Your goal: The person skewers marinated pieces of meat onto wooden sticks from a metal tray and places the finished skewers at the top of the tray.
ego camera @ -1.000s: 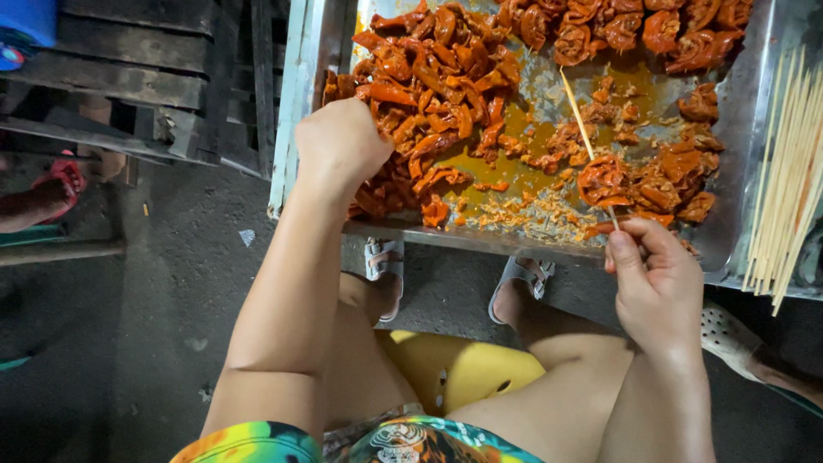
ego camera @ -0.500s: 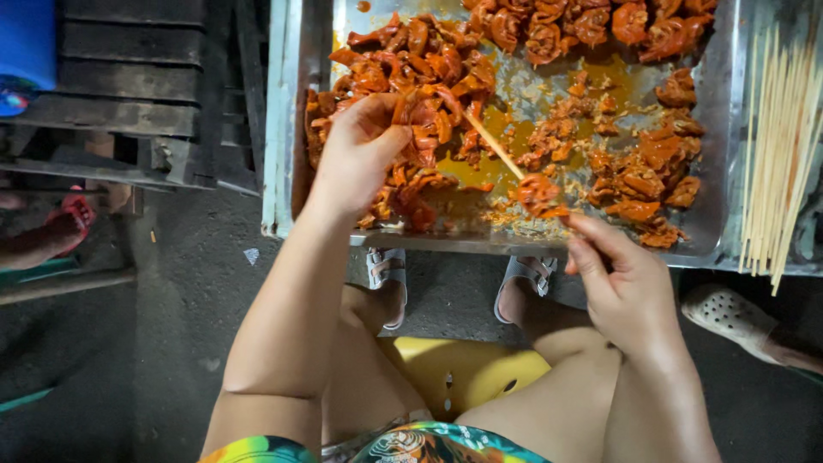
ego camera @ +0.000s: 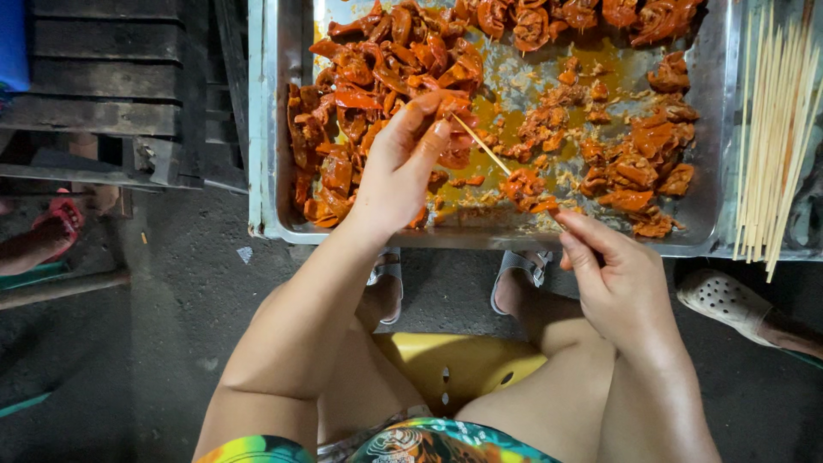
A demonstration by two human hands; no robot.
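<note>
Head view: left hand [ego camera: 403,163] pinching a slippery orange-red meat piece [ego camera: 454,129] over the near half of the steel tray [ego camera: 266,129], fingers closed on it at the tip of the skewer [ego camera: 482,144]. Right hand [ego camera: 613,274] just off the tray's near edge, pinching the skewer's butt, one piece [ego camera: 525,187] already threaded midway.

Likely trouble: sharp tip so close to the left fingertips, so a possible prick if pushed hard; oily marinade, so a possible slip of the piece back into the tray; thin bamboo, prone to bending or snapping if forced at an angle.

Meat glossy, folded, irregular, coated in orange sauce, heaped toward the tray's far and left edges. Spare skewers [ego camera: 776,129] along the right edge.
</note>
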